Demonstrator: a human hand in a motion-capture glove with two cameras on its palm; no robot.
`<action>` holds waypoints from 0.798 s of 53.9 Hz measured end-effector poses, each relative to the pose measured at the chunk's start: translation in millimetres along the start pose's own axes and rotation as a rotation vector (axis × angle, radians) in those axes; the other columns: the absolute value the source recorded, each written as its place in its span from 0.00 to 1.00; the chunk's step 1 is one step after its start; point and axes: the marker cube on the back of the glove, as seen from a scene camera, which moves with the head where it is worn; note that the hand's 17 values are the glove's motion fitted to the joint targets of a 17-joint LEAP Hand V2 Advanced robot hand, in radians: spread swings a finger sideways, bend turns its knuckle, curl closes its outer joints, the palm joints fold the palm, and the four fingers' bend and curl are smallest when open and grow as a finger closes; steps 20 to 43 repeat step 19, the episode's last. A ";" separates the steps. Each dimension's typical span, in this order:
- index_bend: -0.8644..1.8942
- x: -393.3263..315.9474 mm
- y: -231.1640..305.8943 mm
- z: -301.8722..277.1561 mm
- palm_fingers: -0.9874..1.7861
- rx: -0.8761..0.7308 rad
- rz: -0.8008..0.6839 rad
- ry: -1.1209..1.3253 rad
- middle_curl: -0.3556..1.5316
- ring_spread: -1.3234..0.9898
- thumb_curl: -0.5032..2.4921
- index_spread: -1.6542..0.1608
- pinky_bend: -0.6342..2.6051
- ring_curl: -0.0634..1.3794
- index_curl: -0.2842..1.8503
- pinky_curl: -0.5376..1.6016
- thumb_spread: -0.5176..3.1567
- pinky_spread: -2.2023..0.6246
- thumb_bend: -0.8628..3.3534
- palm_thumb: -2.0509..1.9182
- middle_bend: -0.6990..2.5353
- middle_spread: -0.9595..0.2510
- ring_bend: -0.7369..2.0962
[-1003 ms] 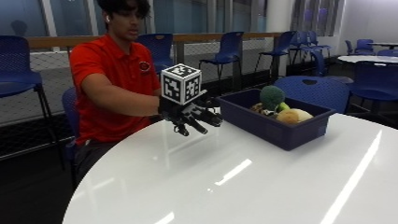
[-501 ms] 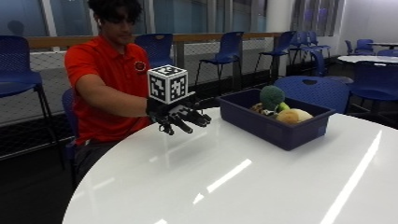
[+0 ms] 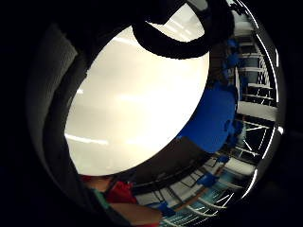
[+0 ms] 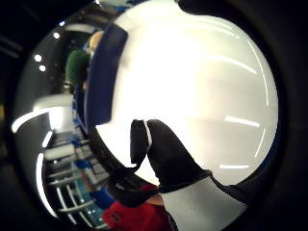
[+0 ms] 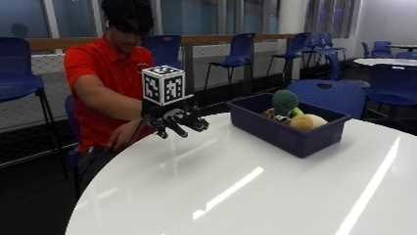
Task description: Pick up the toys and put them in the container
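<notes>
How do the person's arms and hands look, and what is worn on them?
The right hand wears a black glove with thick, padded-looking fingers; in the thumb side palm view the glove has a light grey panel below the thumb. The other hand is bare. A red polo shirt with short sleeves leaves both forearms uncovered.

A dark blue container sits on the white tabletop; inside it are the toys, piled close together: a green one on top, a pale round one beside it.

right hand drawn back from container
</notes>
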 end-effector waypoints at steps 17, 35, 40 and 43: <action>0.38 10.4 15.2 8.4 0.30 -0.022 -0.002 0.049 0.29 0.58 0.24 0.71 0.42 0.16 0.30 0.41 0.46 0.81 0.19 0.51 0.25 0.73 0.32; 0.38 10.4 15.9 8.1 0.30 -0.020 -0.003 0.050 0.29 0.58 0.24 0.71 0.42 0.16 0.30 0.41 0.46 0.81 0.19 0.50 0.25 0.73 0.32; 0.38 10.4 15.9 8.1 0.30 -0.020 -0.003 0.050 0.29 0.58 0.24 0.71 0.42 0.16 0.30 0.41 0.46 0.81 0.19 0.50 0.25 0.73 0.32; 0.38 10.4 15.9 8.1 0.30 -0.020 -0.003 0.050 0.29 0.58 0.24 0.71 0.42 0.16 0.30 0.41 0.46 0.81 0.19 0.50 0.25 0.73 0.32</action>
